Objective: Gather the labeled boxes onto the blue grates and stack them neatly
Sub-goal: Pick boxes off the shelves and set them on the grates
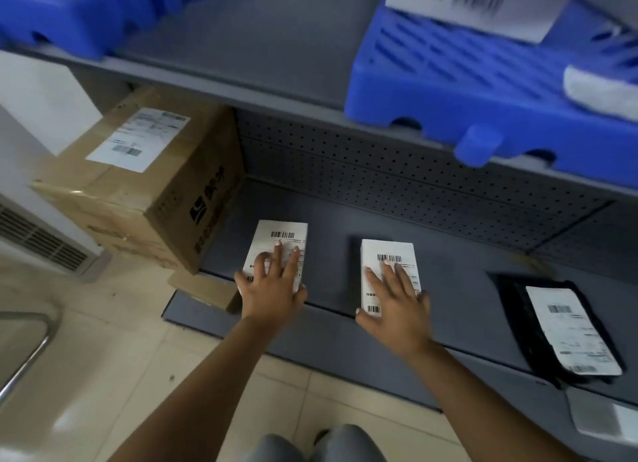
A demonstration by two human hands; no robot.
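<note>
Two white labeled boxes lie flat on the grey bottom shelf [459, 282]. My left hand [272, 290] rests on the left box [288, 228], fingers spread and fairly straight over its label, with thumb and little finger at its side edges. My right hand [397, 308] lies the same way on the right box [386, 248], thumb by its near left corner. On the shelf above sit two blue grates: one at the right [448, 92] carrying a white labeled box [476, 2], another at the upper left [69, 16].
A large labeled cardboard box [145, 185] stands on the floor left of the shelf. A black parcel with a white label [566, 330] lies on the bottom shelf at the right. A white soft packet [600, 92] rests on the right grate. A white vented unit [34, 233] stands far left.
</note>
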